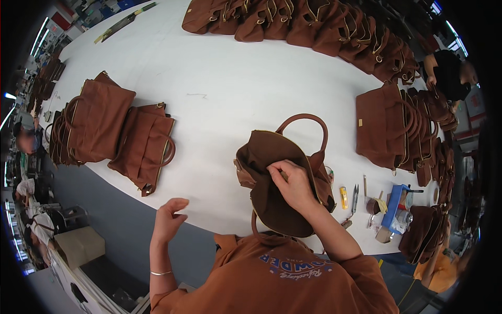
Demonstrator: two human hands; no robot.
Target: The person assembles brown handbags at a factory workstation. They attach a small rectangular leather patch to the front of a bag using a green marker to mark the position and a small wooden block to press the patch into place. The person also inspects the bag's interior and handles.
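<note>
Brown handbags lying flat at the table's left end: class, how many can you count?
2 in plain view: a larger handbag and a smaller handbag overlapping its right side. More may be stacked beneath the larger one.

right hand (294, 184) pinching brown handbag (272, 178) — left hand (168, 217) free

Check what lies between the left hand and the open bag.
Only bare white table lies between the left hand and the open brown bag, head view.

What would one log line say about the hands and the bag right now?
right hand: pinching lining of open brown handbag | left hand: raised, empty, off the white table | yellow lighter beside bag
</note>
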